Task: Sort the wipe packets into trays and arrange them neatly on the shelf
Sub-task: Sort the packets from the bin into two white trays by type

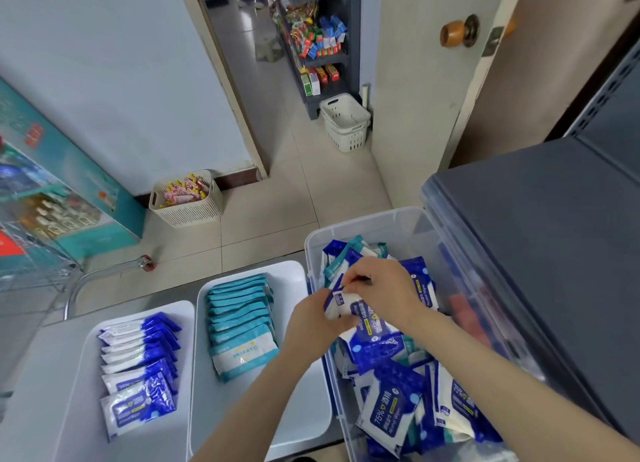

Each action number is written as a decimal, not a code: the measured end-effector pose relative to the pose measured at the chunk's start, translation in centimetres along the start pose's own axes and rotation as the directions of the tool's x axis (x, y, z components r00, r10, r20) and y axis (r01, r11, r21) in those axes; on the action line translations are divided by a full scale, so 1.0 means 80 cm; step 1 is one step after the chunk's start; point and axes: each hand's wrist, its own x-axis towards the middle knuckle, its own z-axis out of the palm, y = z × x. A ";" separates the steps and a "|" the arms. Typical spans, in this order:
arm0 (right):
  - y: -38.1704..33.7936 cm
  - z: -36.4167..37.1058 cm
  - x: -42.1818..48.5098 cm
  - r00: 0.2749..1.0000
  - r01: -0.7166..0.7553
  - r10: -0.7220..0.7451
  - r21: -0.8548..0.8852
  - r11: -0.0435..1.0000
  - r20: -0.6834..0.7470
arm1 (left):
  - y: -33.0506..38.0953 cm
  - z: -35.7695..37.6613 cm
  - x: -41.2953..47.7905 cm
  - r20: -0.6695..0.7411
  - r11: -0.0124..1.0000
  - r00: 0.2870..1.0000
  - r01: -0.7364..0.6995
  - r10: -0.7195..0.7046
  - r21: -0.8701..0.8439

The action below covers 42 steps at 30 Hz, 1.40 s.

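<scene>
Both hands on one small blue-and-white plastic wipe packet (343,305) — left hand (311,319) curled round its lower edge, right hand (382,286) pinching the top corner. The packet is held just above the mixed pile in the clear plastic bin (313,240), directly under both hands. Risks: a thin corner pinch on slick film — packet could slip back into the pile. White tray of teal packets (291,278) lies just left of the left hand, white tray of blue packets (81,375) farther left; dropping short would mix colours. A careless set-down could knock the overlapped blue row (138,368) askew.
</scene>
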 end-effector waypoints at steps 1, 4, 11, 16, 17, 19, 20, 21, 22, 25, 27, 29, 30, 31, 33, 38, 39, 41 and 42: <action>0.000 0.003 0.000 1.000 0.002 -0.002 0.017 1.000 -0.016 | -0.002 0.002 -0.001 -0.019 1.000 1.000 0.014 -0.014 -0.023; 0.014 0.004 -0.006 0.983 -0.048 0.075 0.155 0.987 -0.169 | -0.007 -0.002 -0.005 -0.032 0.977 0.996 0.079 -0.087 -0.197; 0.049 0.010 -0.033 0.978 -0.210 0.210 0.110 0.971 0.010 | -0.007 -0.015 -0.006 0.072 0.855 0.975 0.218 -0.209 -0.470; 0.044 0.007 -0.032 0.996 -0.091 0.090 -0.071 0.993 -0.009 | 0.007 -0.011 -0.014 0.164 0.878 0.971 0.227 -0.172 -0.423; 0.044 0.006 -0.032 0.998 -0.063 0.065 -0.122 0.991 0.008 | 0.008 -0.011 -0.015 0.171 0.877 0.970 0.230 -0.173 -0.422; 0.045 0.006 -0.032 0.999 -0.045 0.048 -0.148 0.988 0.019 | 0.009 -0.011 -0.016 0.170 0.869 0.970 0.233 -0.175 -0.436; 0.047 0.005 -0.032 0.999 -0.050 0.052 -0.121 0.991 0.013 | 0.008 -0.010 -0.017 0.165 0.864 0.971 0.232 -0.175 -0.448; 0.049 0.006 -0.032 0.998 -0.061 0.061 -0.080 0.995 0.006 | 0.006 -0.010 -0.018 0.161 0.854 0.971 0.232 -0.175 -0.466; 0.052 0.006 -0.032 0.997 -0.073 0.073 -0.033 0.997 0.007 | 0.003 -0.011 -0.019 0.156 0.835 0.971 0.233 -0.178 -0.498; 0.055 0.004 -0.033 0.972 -0.195 0.167 0.166 0.967 0.168 | -0.005 -0.015 -0.021 0.149 0.757 0.969 0.246 -0.196 -0.605; 0.055 0.004 -0.037 0.945 -0.254 0.178 0.271 0.929 0.275 | -0.011 -0.016 -0.023 0.160 0.791 0.972 0.232 -0.171 -0.566; 0.055 0.008 -0.042 0.949 -0.237 0.166 0.256 0.937 0.269 | -0.017 -0.017 -0.023 0.142 0.898 0.981 0.178 -0.131 -0.402; 0.055 0.010 -0.044 0.957 -0.217 0.164 0.214 0.952 0.238 | -0.018 -0.018 -0.023 0.120 0.946 0.987 0.137 -0.106 -0.293; 0.055 0.012 -0.046 0.966 -0.194 0.164 0.143 0.971 0.200 | -0.017 -0.020 -0.023 0.083 0.980 0.994 0.089 -0.076 -0.177; 0.052 0.010 -0.049 0.982 -0.132 0.134 -0.020 0.991 0.135 | -0.010 -0.023 -0.022 0.009 0.996 1.000 -0.031 0.030 0.086; 0.022 -0.008 -0.045 0.990 0.070 -0.038 -0.234 0.970 0.138 | 0.026 -0.012 -0.021 0.054 0.701 0.944 -0.280 0.326 0.656; 0.015 -0.012 -0.043 0.989 0.101 -0.071 -0.244 0.965 0.129 | 0.031 -0.010 -0.018 0.081 0.646 0.944 -0.279 0.319 0.710; 0.003 -0.023 -0.038 0.990 0.128 -0.108 -0.242 0.962 0.093 | 0.038 -0.011 -0.010 0.097 0.624 0.962 -0.239 0.254 0.744; 0.001 -0.028 -0.037 0.990 0.128 -0.112 -0.230 0.965 0.083 | 0.039 -0.011 -0.005 0.097 0.623 0.969 -0.222 0.227 0.750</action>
